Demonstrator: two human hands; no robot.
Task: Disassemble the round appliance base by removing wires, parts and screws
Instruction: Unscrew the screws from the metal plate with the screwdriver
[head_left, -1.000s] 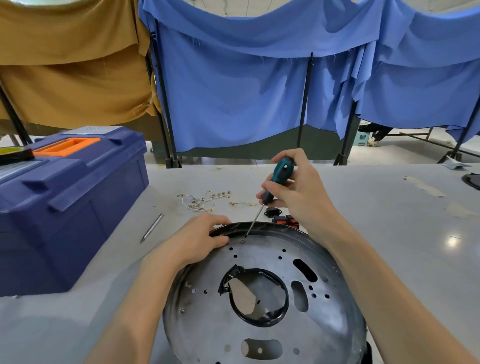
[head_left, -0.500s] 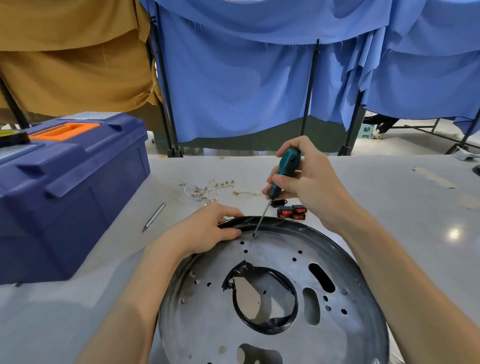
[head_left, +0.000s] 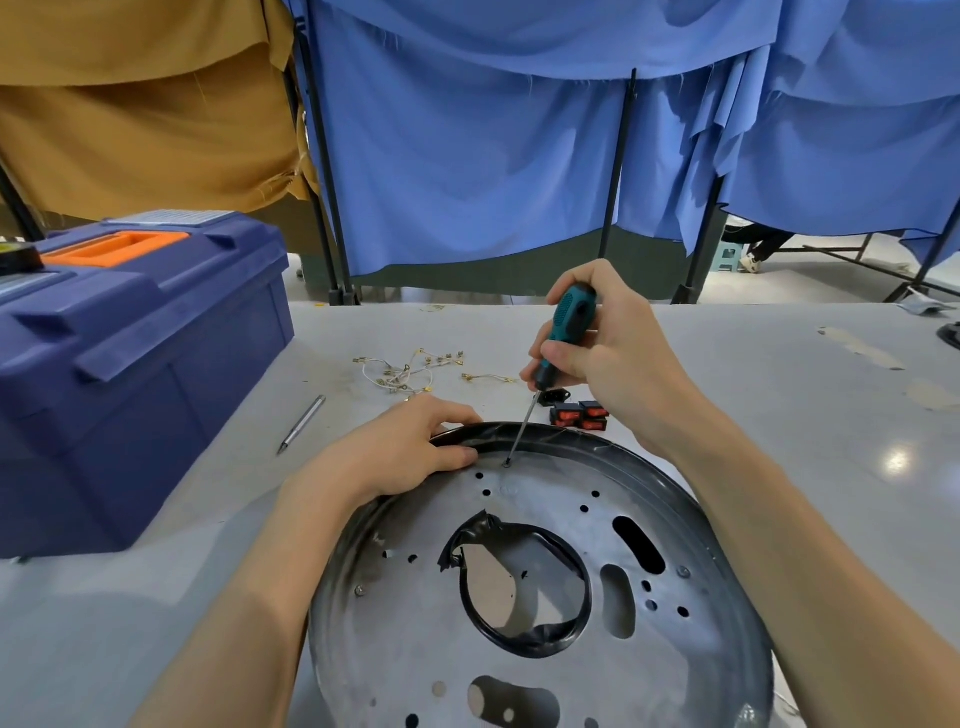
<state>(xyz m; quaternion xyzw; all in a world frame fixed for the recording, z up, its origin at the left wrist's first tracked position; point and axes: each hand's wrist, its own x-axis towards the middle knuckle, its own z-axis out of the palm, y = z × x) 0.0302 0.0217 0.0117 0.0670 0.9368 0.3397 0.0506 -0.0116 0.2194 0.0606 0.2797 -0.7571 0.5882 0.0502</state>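
— Head view. Whereabouts of the base (head_left: 395, 649)?
— Lying on the table (head_left: 779, 415), close in, right of the toolbox (head_left: 130, 364).
— And the right grip (head_left: 618, 364)?
— Wrapped round the screwdriver (head_left: 570, 317), held tilted, tip down in a screw (head_left: 507, 462) by the far rim.
— Left grip (head_left: 410, 447)?
— Clamped on that rim, fingers over, thumb inside, just left of the tip.
— Beyond?
— Loose wires (head_left: 410, 369) and red switches (head_left: 579, 415) on the table.

Bg: blue cloth (head_left: 467, 156) on black poles (head_left: 615, 156) across top ctr/right, mustard cloth (head_left: 130, 104) upper left. Lower frame: grey table (head_left: 779, 364) w/ light glare (head_left: 896, 460) at right. Mid right: pale floor (head_left: 810, 280), green stool (head_left: 730, 258).
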